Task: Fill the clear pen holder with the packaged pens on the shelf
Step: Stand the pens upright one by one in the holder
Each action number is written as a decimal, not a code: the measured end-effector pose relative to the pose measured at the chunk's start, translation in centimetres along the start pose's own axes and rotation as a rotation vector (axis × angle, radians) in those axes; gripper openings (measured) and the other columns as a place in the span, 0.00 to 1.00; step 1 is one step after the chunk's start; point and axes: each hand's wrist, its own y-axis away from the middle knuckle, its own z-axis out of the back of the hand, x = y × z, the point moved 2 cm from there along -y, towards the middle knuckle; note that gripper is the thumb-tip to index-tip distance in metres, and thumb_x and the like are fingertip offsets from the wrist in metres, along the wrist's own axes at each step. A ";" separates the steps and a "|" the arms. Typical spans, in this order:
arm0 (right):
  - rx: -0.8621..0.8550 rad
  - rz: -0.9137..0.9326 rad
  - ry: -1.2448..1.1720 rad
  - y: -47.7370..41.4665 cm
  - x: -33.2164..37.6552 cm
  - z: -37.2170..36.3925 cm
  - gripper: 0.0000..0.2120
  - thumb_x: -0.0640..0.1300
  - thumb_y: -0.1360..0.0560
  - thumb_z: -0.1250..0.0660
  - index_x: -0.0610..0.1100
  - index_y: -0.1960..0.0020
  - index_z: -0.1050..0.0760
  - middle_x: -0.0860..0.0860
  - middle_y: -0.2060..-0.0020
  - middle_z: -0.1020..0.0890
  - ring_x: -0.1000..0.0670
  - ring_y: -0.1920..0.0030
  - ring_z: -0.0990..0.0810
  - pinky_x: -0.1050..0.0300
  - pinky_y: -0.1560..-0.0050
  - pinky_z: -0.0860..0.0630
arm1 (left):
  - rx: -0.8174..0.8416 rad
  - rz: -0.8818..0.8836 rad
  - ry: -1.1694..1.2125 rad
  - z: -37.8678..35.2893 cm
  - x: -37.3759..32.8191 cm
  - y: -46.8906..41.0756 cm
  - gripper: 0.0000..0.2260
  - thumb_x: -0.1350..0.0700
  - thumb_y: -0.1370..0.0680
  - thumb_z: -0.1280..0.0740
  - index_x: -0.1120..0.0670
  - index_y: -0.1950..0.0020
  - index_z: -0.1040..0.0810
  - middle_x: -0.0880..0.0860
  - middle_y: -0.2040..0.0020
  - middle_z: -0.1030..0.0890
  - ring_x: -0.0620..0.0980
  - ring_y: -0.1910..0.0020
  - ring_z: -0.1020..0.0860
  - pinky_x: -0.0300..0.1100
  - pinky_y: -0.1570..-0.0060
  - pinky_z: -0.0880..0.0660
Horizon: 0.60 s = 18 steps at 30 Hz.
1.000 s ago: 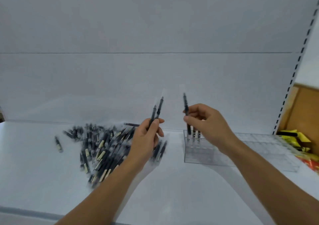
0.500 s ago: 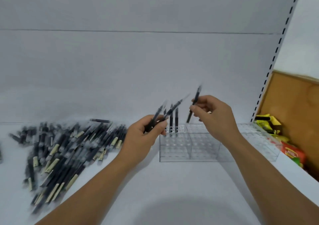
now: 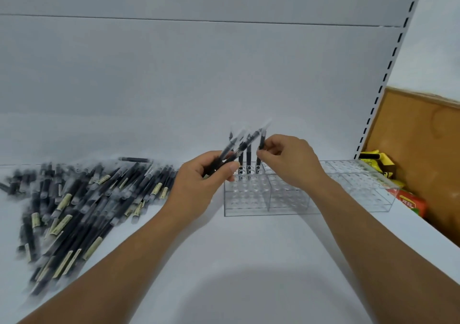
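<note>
Half a second ago your right hand [image 3: 291, 159] carried its pen [image 3: 260, 144] tilted above the clear pen holder [image 3: 286, 199]. Now you pinch it upright, its lower end at a hole in the holder's back-left corner, just beside two standing pens [image 3: 248, 157]. It looks nearly seated, with most holes unfilled. Your left hand [image 3: 199, 184] grips two spare pens [image 3: 239, 144], slanted over that corner. The pile of packaged pens [image 3: 82, 199] lies toward the shelf's [image 3: 249, 261] left edge. The holder stands near its back edge. A slotted upright [image 3: 388, 70], a brown board [image 3: 423, 149] and yellow packets [image 3: 375, 160] and a red packet [image 3: 410, 205] sit beyond the right edge.
</note>
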 end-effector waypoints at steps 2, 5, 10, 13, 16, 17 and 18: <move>0.002 -0.007 0.071 0.0 0.1 0.1 0.05 0.54 0.23 0.34 0.54 0.52 0.21 0.62 0.63 0.23 0.53 0.56 0.21 0.59 0.58 0.30 | 0.010 -0.011 -0.004 -0.1 -0.1 0.0 0.05 0.58 0.24 0.30 0.48 0.52 0.19 0.44 0.70 0.20 0.36 0.74 0.28 0.27 0.68 0.33; 0.060 0.000 0.167 -0.1 0.2 -0.1 0.09 0.55 0.22 0.35 0.53 0.48 0.18 0.60 0.60 0.21 0.53 0.54 0.21 0.59 0.58 0.29 | 0.025 -0.019 0.013 -0.4 -0.3 0.2 0.05 0.60 0.24 0.30 0.51 0.52 0.19 0.44 0.70 0.21 0.36 0.74 0.28 0.25 0.68 0.33; 0.078 -0.033 0.146 0.1 -0.3 0.3 0.13 0.57 0.24 0.32 0.54 0.43 0.19 0.60 0.48 0.18 0.55 0.49 0.21 0.57 0.49 0.27 | 0.021 -0.012 0.029 -0.6 -0.3 0.2 0.05 0.60 0.24 0.30 0.51 0.52 0.19 0.45 0.70 0.21 0.37 0.74 0.28 0.25 0.68 0.33; -0.086 0.052 0.014 1.0 -0.1 2.0 0.08 0.52 0.24 0.31 0.54 0.47 0.19 0.62 0.52 0.19 0.60 0.58 0.23 0.62 0.50 0.27 | 0.014 -0.016 0.025 -0.5 -0.4 0.1 0.04 0.60 0.24 0.31 0.52 0.52 0.19 0.46 0.69 0.21 0.37 0.75 0.28 0.26 0.68 0.33; -0.017 0.150 -0.315 2.4 1.3 2.8 0.03 0.49 0.25 0.28 0.54 0.53 0.17 0.61 0.59 0.18 0.60 0.67 0.26 0.72 0.62 0.31 | 0.023 -0.022 0.021 -0.5 -0.4 0.0 0.03 0.60 0.24 0.31 0.54 0.52 0.18 0.46 0.70 0.22 0.37 0.75 0.28 0.26 0.69 0.34; 0.053 0.164 -0.377 2.7 1.8 2.6 0.02 0.49 0.26 0.28 0.54 0.53 0.17 0.62 0.61 0.18 0.60 0.68 0.27 0.72 0.64 0.32 | 0.037 -0.035 0.000 -0.5 -0.5 0.0 0.03 0.60 0.24 0.31 0.54 0.52 0.18 0.46 0.70 0.22 0.37 0.74 0.28 0.26 0.69 0.35; 0.104 0.170 -0.416 3.1 2.4 2.3 0.01 0.49 0.26 0.28 0.54 0.55 0.18 0.62 0.64 0.18 0.60 0.69 0.28 0.72 0.65 0.32 | 0.057 -0.049 -0.021 -0.5 -0.5 0.1 0.04 0.59 0.24 0.31 0.55 0.51 0.17 0.47 0.70 0.22 0.37 0.74 0.29 0.26 0.69 0.35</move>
